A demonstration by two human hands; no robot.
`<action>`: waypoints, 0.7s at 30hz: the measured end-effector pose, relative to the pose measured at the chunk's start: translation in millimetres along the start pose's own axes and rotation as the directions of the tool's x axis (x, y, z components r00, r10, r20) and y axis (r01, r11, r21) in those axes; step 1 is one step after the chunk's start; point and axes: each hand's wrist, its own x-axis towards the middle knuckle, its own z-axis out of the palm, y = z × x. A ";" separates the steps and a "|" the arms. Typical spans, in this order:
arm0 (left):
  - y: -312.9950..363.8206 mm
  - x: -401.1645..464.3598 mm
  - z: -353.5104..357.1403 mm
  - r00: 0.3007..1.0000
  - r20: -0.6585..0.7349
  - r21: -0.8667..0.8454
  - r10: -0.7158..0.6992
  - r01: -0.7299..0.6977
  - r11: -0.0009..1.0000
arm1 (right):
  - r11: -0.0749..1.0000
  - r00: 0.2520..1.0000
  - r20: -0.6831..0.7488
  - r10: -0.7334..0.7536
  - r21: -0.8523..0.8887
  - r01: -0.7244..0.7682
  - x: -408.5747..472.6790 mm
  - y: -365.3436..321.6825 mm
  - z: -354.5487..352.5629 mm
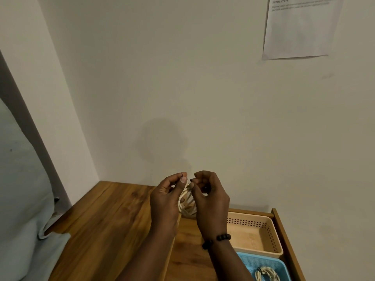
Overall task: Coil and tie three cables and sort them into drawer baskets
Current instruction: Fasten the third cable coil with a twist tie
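- Wood-grain tabletop [113, 224] fills the lower left; a pale grey cloth [24, 199] lies against its left edge, and a printed paper sheet [302, 27] hangs on the wall at upper right.
- The two hands are raised over the table and hide most of the cream cable coil [185, 205] held between them; only a few loops show in the gap.
- Left hand [168, 197]: thumb and forefinger pinch a thin dark tie [182, 174] at the top of the coil, the other fingers curled.
- Right hand [211, 197]: fingers curled in around the coil's top, pinching the tie's other end; a dark bead bracelet [219, 239] sits on the wrist.
- An open wooden drawer [284, 236] at lower right holds two baskets.
- The beige basket [269, 234] shows only its bare floor.
- The blue basket [282, 266], just in front of it, holds one coiled cream cable [265, 273] already bound.
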 end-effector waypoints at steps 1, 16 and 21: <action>0.2 -0.4 0.1 1.000 0.002 -0.001 -0.004 0.004 1.000 | 0.999 1.000 0.002 0.024 0.022 -0.024 0.8 -0.2 -0.4; 6.3 -1.2 3.1 0.994 0.014 0.114 0.105 -0.106 0.988 | 0.979 0.986 -0.129 0.109 0.185 -0.084 -0.3 -9.1 3.7; 9.3 -0.2 5.4 0.992 0.018 0.157 0.123 -0.124 0.980 | 0.986 0.988 -0.137 0.067 0.159 -0.045 3.3 -14.2 5.2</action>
